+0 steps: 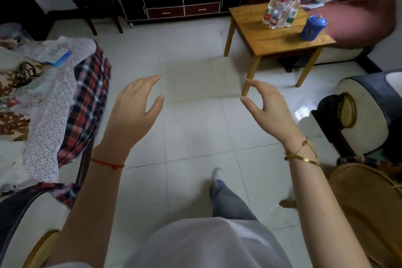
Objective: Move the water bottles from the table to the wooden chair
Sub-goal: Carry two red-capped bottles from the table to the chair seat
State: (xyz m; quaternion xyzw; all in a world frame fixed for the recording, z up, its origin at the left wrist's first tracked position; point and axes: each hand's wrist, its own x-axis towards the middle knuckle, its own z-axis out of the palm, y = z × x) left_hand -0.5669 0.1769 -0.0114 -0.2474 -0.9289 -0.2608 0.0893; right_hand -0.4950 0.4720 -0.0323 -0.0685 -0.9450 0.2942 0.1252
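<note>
Both arms stretched forward above pale floor tiles [191,128], well short of the worktop [276,35]. Left hand [134,104] spread wide, fingers [152,79] slightly curved, thumb apart, gripping nothing; a red string [107,163] around that wrist. Right hand [267,104] likewise empty, forefinger and thumb curled toward each other in a loose C with a clear gap between the tips; gold bracelets [302,155] on that wrist.

Worktop small, square, of yellowish wood, on four legs, standing on the tiles. Water bottles [281,10] clustered upright on the far part of the worktop, touching or nearly touching one another, clear plastic with red, white and green caps and labels; exact count hard to tell. Blue cylindrical container [313,27] also on the worktop, near its right edge, apart from the bottles. Beyond the worktop and just beside it, a dark red armchair [359,0] with crumpled paper or plastic on the seat. Far left of the worktop, against the back wall, a dark wooden chair [95,0], seat bare as far as visible. Between that chair and the worktop, along the wall, a low black cabinet [180,0] with two reddish drawers. Well to the left of the worktop, a surface draped with a plaid cloth [89,102] and patterned fabric. One trouser leg and foot [217,175] on the tiles below the hands.
</note>
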